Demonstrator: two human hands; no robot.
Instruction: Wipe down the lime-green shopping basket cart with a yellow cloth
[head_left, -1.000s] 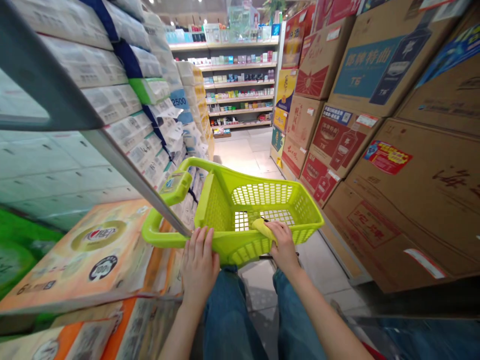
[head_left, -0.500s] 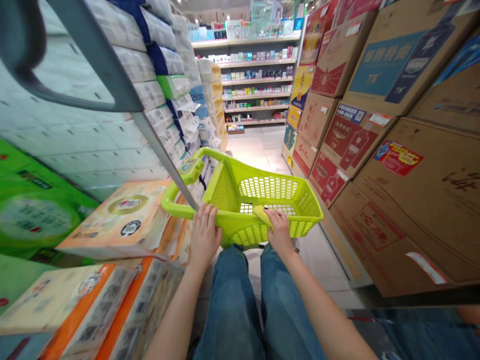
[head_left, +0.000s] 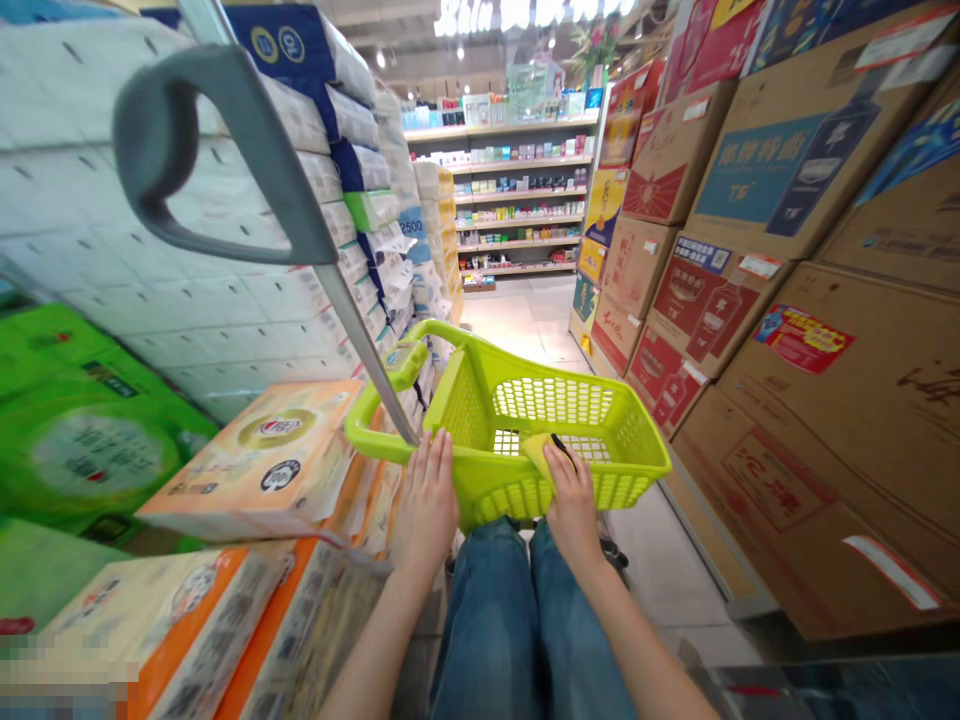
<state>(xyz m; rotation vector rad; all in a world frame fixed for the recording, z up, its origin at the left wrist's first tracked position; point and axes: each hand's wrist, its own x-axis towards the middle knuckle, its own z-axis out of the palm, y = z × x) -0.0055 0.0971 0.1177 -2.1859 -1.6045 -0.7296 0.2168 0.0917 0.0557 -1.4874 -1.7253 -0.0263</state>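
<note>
The tiled floor (head_left: 517,320) carries stacked cardboard cartons (head_left: 780,470) along its right side, tissue packs (head_left: 262,450) along its left, and shelving (head_left: 517,200) with small boxed goods at its far end

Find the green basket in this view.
The green basket sits low centre in the head view, under the left hand and right hand, between tissue packs and cardboard boxes.

Head-worn camera, close above left hand (head_left: 425,505), right hand (head_left: 574,508), lime-green shopping cart (head_left: 463,410); faces forward and down supermarket aisle (head_left: 517,320).
</note>
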